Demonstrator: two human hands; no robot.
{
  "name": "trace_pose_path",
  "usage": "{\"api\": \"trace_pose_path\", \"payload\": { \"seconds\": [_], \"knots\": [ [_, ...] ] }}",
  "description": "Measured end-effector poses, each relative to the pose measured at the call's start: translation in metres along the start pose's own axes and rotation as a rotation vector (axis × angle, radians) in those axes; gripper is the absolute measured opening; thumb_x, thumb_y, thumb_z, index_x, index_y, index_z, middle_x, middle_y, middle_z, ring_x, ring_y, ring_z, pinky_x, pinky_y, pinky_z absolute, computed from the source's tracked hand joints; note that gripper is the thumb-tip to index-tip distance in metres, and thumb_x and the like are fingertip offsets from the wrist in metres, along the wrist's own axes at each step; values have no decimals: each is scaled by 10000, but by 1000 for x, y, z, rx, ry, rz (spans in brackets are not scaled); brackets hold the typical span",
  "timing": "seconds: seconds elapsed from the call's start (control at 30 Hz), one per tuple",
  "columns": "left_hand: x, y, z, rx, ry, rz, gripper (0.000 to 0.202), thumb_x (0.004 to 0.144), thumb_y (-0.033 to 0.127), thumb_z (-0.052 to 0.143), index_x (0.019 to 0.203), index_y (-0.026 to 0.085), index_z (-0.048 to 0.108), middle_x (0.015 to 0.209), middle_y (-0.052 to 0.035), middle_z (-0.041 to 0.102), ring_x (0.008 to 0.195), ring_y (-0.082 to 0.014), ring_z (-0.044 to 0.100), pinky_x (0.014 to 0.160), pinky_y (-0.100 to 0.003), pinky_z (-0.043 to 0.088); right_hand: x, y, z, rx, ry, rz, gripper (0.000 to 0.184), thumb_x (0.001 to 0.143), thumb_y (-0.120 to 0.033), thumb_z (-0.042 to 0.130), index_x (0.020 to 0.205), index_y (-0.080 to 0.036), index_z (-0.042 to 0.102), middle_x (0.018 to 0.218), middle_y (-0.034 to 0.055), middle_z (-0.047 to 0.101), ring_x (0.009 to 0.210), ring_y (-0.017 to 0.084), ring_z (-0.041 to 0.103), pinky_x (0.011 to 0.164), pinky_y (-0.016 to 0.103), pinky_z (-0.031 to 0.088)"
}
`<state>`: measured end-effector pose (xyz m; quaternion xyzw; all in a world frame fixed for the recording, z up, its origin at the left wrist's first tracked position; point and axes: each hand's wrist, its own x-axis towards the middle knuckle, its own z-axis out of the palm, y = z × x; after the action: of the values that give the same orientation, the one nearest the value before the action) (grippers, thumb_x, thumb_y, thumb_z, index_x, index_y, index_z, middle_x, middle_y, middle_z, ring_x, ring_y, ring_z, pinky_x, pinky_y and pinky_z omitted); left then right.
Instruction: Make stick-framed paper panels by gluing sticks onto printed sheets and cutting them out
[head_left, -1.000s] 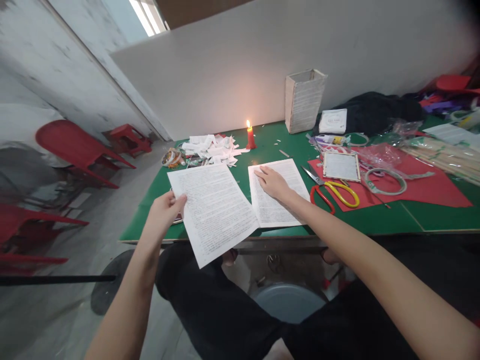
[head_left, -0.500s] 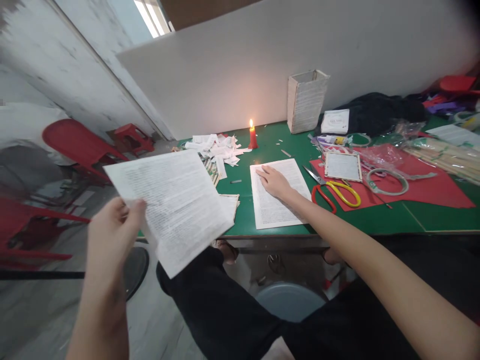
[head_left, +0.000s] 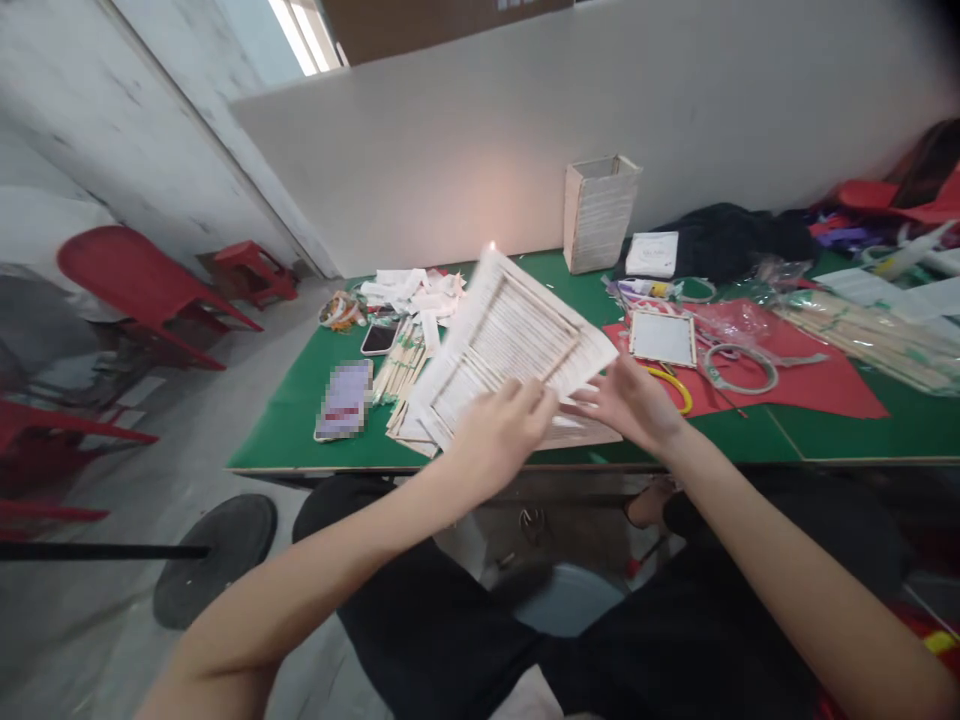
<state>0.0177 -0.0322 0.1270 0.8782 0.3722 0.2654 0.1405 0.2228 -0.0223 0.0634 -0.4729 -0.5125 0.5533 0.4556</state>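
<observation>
My left hand (head_left: 502,432) is closed on the lower edge of a printed paper sheet (head_left: 517,325), tilted up over the table. Thin stick frames show on the side of the sheet facing me. My right hand (head_left: 634,400) is beside the sheet's right corner, fingers apart; whether it touches the paper I cannot tell. Another printed sheet (head_left: 581,432) lies on the table below, mostly covered. Behind the raised sheet only the tip of a candle flame (head_left: 493,246) shows. Small stick frames (head_left: 412,432) lie just left of the sheet.
On the green table (head_left: 281,420) are a phone (head_left: 345,400), stick bundles (head_left: 401,365), paper strips (head_left: 412,290) and a tall paper-covered box (head_left: 600,215). To the right, scissors (head_left: 671,388), a small frame (head_left: 663,338) and a tape ring (head_left: 742,368) lie by red paper (head_left: 817,385).
My left hand has swung right with its sheet, now over the table with its framed side showing. My right hand has lifted off the flat sheet and moved right. The scissors are now mostly hidden.
</observation>
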Motion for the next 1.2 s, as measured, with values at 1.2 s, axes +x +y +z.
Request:
{"api": "trace_pose_path", "payload": {
  "seconds": [1.2],
  "knots": [
    [-89, -13, 98, -1586, 674, -972, 407, 782, 392, 694, 1128, 187, 635, 1075, -111, 742, 1129, -309, 683, 1027, -475, 526, 4, 37, -67, -1455, 257, 186, 182, 804, -159, 569, 985, -164, 567, 897, 137, 689, 871, 292, 667, 696, 352, 471]
  ]
}}
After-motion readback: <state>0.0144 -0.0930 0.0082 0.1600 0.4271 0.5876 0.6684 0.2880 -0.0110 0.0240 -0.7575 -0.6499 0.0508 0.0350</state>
